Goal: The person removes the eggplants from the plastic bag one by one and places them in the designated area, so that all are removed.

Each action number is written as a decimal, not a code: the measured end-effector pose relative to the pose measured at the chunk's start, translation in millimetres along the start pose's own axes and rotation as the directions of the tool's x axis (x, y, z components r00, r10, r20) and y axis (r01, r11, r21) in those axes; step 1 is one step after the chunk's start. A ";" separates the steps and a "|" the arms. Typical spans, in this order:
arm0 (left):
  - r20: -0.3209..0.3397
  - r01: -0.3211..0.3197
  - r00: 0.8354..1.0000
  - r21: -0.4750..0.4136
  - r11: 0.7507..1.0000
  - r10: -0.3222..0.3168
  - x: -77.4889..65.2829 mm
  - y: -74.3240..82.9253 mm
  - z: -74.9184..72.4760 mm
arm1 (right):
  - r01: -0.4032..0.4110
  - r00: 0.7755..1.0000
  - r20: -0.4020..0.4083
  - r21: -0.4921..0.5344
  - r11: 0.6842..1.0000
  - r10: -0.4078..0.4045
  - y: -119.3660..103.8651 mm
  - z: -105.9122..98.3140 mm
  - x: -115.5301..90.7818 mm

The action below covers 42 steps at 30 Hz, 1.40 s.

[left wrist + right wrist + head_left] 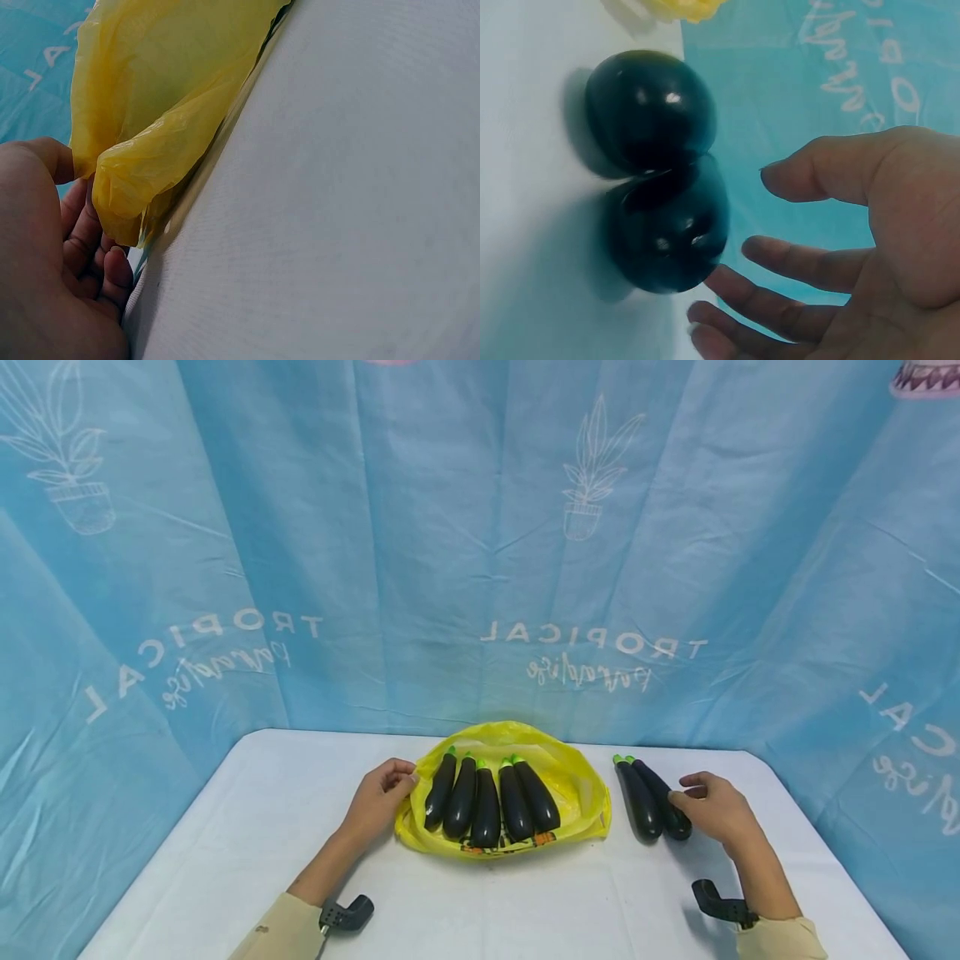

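Observation:
A yellow plastic bag (585,802) lies spread open on the table, with several dark eggplants (486,806) side by side in it, green stems pointing away. At the bag's left edge my left hand (381,803) pinches the rim; the left wrist view shows the thumb and fingers on the folded yellow plastic (172,67). Two more eggplants (637,802) lie together right of the bag. Just beside the outer one is my right hand (716,808), its fingers spread and loosely bent. In the right wrist view the rounded ends of both eggplants (652,109) face the palm (911,240).
A white-covered table (555,902) carries everything. Behind it hangs a blue curtain (442,568) with printed plants and lettering, reaching round both sides. Each wrist wears a black camera band (348,912).

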State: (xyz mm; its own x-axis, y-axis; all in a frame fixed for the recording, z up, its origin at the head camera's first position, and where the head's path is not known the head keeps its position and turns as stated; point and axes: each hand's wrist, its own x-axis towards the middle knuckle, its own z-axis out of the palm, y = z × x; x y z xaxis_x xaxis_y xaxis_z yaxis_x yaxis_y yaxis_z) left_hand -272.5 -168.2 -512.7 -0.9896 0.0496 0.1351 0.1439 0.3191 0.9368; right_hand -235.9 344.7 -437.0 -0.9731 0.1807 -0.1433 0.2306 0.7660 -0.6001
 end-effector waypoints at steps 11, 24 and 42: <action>-0.005 -0.002 1.000 0.023 1.000 0.002 -0.4 -0.4 0.7 | 0.116 0.983 -0.134 -0.058 0.991 -0.123 -27.9 -1.2 -15.1; -0.011 -0.004 1.000 0.047 0.999 0.004 0.7 -0.5 -1.3 | 0.329 0.913 -0.238 -0.042 0.943 -0.330 -71.1 15.7 -36.5; -0.012 -0.002 1.000 0.063 0.998 0.002 1.2 -0.9 -0.1 | 0.530 0.807 -0.292 -0.026 0.848 -0.514 -103.3 53.5 -46.7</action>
State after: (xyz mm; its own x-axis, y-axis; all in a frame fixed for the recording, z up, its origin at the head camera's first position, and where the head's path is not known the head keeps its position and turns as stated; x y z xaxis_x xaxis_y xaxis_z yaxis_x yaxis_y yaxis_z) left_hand -273.8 -168.5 -513.3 -0.9892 0.0391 0.1411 0.1454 0.3781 0.9143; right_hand -214.2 224.1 -410.4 -0.9038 -0.0673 0.4227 -0.3203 0.7613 -0.5637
